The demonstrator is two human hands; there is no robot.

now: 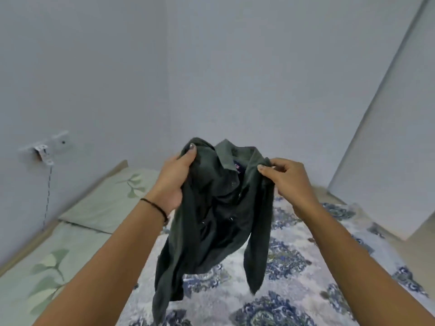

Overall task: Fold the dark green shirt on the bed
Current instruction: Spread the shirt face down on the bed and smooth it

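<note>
The dark green shirt (216, 222) hangs bunched in the air above the bed (294, 290), collar up, with a label showing inside the neck. Its sleeves dangle down toward the patterned cover. My left hand (175, 182) grips the shirt's left shoulder, thumb on top of the fabric. My right hand (286, 177) pinches the right shoulder beside the collar. Both forearms reach forward over the bed; a thin black band circles my left wrist.
A white-and-blue patterned cover lies over the bed. A pale green leaf-print pillow (113, 198) and sheet (47, 267) lie to the left. Grey walls meet in a corner behind; a wall socket with a hanging chain (47, 149) is at left. A white panel (388, 161) leans at right.
</note>
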